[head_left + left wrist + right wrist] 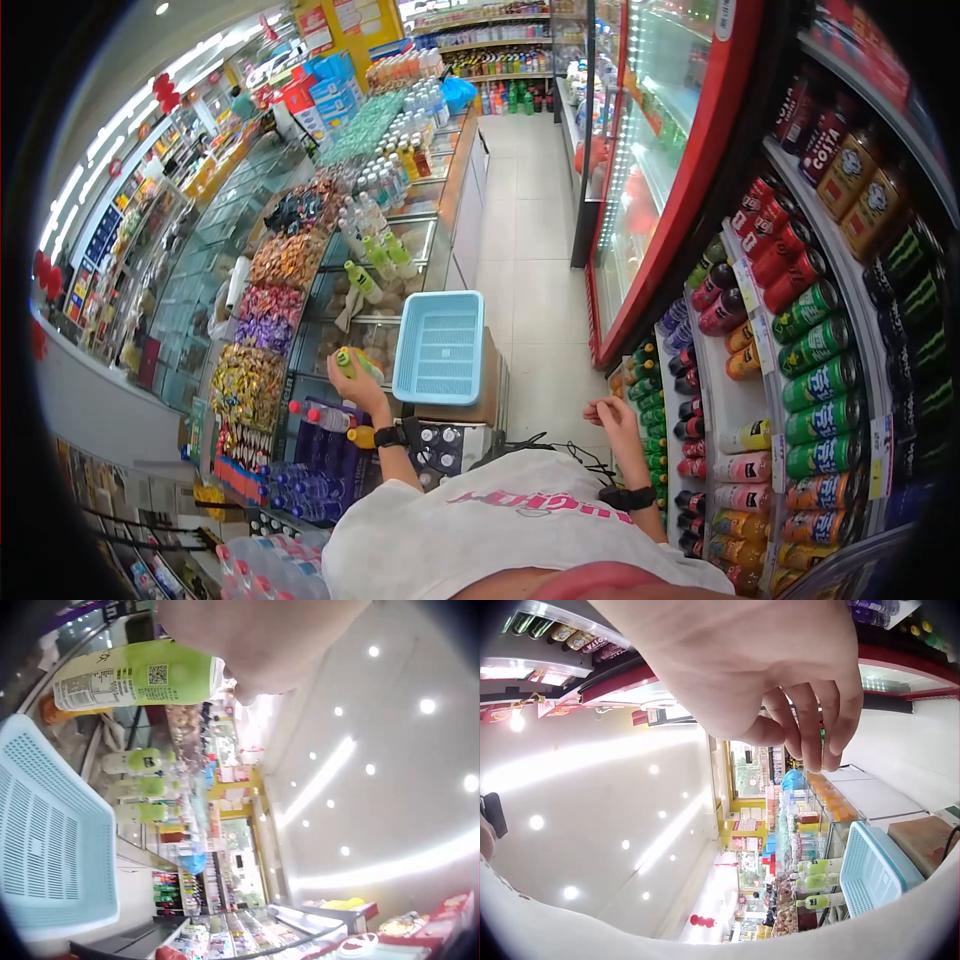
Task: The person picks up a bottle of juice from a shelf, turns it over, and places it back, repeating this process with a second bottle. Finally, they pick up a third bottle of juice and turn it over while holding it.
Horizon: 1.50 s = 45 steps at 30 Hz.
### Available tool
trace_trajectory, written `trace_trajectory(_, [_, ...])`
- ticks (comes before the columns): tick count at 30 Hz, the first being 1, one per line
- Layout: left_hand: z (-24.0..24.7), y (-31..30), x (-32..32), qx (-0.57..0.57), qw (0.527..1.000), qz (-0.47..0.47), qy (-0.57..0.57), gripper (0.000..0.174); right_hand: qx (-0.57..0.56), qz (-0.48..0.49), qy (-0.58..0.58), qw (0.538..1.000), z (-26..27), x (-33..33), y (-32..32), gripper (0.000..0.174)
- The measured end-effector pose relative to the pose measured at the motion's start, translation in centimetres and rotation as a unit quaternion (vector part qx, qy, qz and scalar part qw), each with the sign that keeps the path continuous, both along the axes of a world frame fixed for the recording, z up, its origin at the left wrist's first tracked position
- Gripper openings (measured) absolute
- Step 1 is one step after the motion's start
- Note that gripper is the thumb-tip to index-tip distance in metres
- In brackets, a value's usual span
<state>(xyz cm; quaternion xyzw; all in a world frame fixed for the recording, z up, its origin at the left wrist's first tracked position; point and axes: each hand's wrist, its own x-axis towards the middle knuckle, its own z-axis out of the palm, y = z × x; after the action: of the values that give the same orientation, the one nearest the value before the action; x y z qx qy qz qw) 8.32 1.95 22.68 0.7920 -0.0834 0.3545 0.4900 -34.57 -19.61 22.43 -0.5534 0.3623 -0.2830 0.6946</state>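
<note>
My left hand point(358, 388) grips a green-and-white labelled bottle point(135, 675), held left of the light blue plastic basket point(438, 348). In the left wrist view the bottle lies sideways, its cap end at the hand point(240, 637). The basket is bare inside. Several similar green bottles point(363, 282) stand on the glass counter beyond it. My right hand point(612, 414) is in the air right of the basket, holding nothing, its fingers loosely bent in the right wrist view point(780, 682).
A cardboard box point(489, 378) supports the basket. Packaged snacks point(245, 385) line the counter on the left. Shelves of cans point(815, 400) and a red-framed fridge point(650, 200) stand on the right. Cables point(585, 458) hang near my body. A tiled aisle point(535, 230) runs ahead.
</note>
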Motion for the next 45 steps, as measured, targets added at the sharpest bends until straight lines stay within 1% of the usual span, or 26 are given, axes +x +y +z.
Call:
trace_trajectory(2, [4.5, -2.3, -2.5, -0.024, 0.998, -0.062, 0.011, 0.026, -0.014, 0.012, -0.01, 1.0, 0.4, 0.7, -0.4, 0.022])
trace_trajectory(3, [5.3, -3.2, -2.8, -0.01, 0.996, -0.087, -0.008, 0.027, -0.02, 0.019, -0.014, 1.0, 0.7, 1.1, -0.7, 0.022])
trace_trajectory(6, [9.0, -6.2, -5.3, -0.019, 0.982, -0.185, 0.013, 0.027, -0.057, 0.013, -0.032, 0.998, 2.6, 2.7, -1.2, 0.021])
trace_trajectory(7, [9.4, -7.0, -5.6, -0.012, 0.974, -0.226, 0.026, 0.028, -0.097, 0.016, -0.015, 0.995, 3.7, 3.1, -1.3, 0.026])
trace_trajectory(8, [9.8, -7.8, -6.1, -0.045, 0.956, -0.285, 0.062, 0.028, -0.137, 0.02, 0.003, 0.99, 5.0, 3.4, -1.4, 0.032])
trace_trajectory(10, [10.7, -9.7, -7.9, -0.106, 0.902, -0.398, 0.133, 0.028, -0.22, 0.012, 0.02, 0.975, 6.0, 4.0, -1.2, 0.049])
trace_trajectory(12, [11.4, -11.5, -10.5, -0.086, 0.863, -0.462, 0.185, 0.027, -0.307, -0.013, 0.02, 0.951, 6.3, 4.5, -1.1, 0.069])
trace_trajectory(15, [11.7, -14.7, -14.5, -0.074, 0.783, -0.573, 0.23, 0.027, -0.362, -0.017, 0.056, 0.93, 7.3, 4.3, -0.3, 0.091])
trace_trajectory(17, [12.1, -16.5, -16.9, -0.053, 0.719, -0.64, 0.265, 0.027, -0.355, 0.004, 0.075, 0.932, 6.9, 3.6, 0.2, 0.092])
trace_trajectory(18, [12.2, -17.3, -17.8, -0.053, 0.698, -0.656, 0.282, 0.028, -0.351, 0.014, 0.084, 0.932, 6.8, 3.3, 0.3, 0.093])
trace_trajectory(20, [12.5, -19.0, -19.4, -0.052, 0.651, -0.689, 0.315, 0.028, -0.289, 0.033, 0.081, 0.953, 6.8, 2.5, 0.3, 0.089])
trace_trajectory(21, [12.8, -19.7, -20.2, -0.044, 0.638, -0.699, 0.318, 0.03, -0.258, 0.042, 0.079, 0.962, 6.7, 2.1, 0.3, 0.088])
trace_trajectory(24, [13.4, -21.6, -22.2, -0.016, 0.608, -0.726, 0.32, 0.034, -0.266, -0.021, 0.08, 0.96, 5.3, 0.7, 0.4, 0.076])
trace_trajectory(25, [13.3, -22.1, -22.7, -0.011, 0.589, -0.746, 0.309, 0.042, -0.215, -0.023, 0.039, 0.975, 4.9, 0.2, 0.2, 0.07])
trace_trajectory(27, [12.3, -22.6, -24.3, 0.005, 0.576, -0.749, 0.327, 0.048, -0.105, -0.031, -0.043, 0.993, 4.6, -0.8, 0.0, 0.059])
trace_trajectory(28, [11.7, -22.8, -25.3, 0.012, 0.568, -0.751, 0.336, 0.051, -0.067, -0.045, -0.086, 0.993, 5.0, -1.3, 0.1, 0.056])
trace_trajectory(29, [11.1, -23.0, -26.0, 0.056, 0.546, -0.755, 0.36, 0.055, -0.03, -0.058, -0.129, 0.989, 5.5, -1.9, 0.2, 0.053])
trace_trajectory(30, [10.3, -23.1, -26.6, 0.067, 0.518, -0.766, 0.375, 0.055, 0.007, -0.07, -0.175, 0.982, 6.4, -2.3, 0.2, 0.05])
trace_trajectory(31, [9.3, -22.9, -27.3, 0.078, 0.491, -0.775, 0.39, 0.055, -0.007, -0.093, -0.176, 0.98, 7.0, -2.6, 0.3, 0.048])
trace_trajectory(32, [8.7, -22.7, -27.8, 0.088, 0.464, -0.783, 0.405, 0.055, -0.006, -0.094, -0.177, 0.98, 7.4, -3.1, 0.2, 0.047])
trace_trajectory(33, [9.3, -22.3, -28.6, 0.077, 0.428, -0.794, 0.425, 0.055, -0.004, -0.093, -0.178, 0.98, 7.6, -3.7, 0.1, 0.047])
trace_trajectory(36, [9.8, -22.0, -29.2, 0.137, 0.371, -0.805, 0.443, 0.053, 0.021, -0.087, -0.204, 0.975, 7.7, -4.7, 0.2, 0.045])
trace_trajectory(37, [10.6, -21.9, -29.7, 0.159, 0.405, -0.813, 0.387, 0.049, 0.026, -0.088, -0.212, 0.973, 7.6, -4.9, 0.3, 0.045])
trace_trajectory(40, [12.3, -21.5, -30.4, 0.135, 0.358, -0.81, 0.444, 0.049, 0.03, -0.092, -0.209, 0.973, 7.4, -5.2, 0.5, 0.044])
trace_trajectory(44, [10.8, -21.8, -30.4, 0.119, 0.375, -0.812, 0.432, 0.049, -0.012, -0.11, -0.169, 0.979, 8.2, -5.1, 1.0, 0.043])
trace_trajectory(45, [10.9, -21.9, -30.3, 0.111, 0.375, -0.814, 0.43, 0.049, -0.013, -0.091, -0.168, 0.981, 7.9, -5.3, 0.8, 0.045])
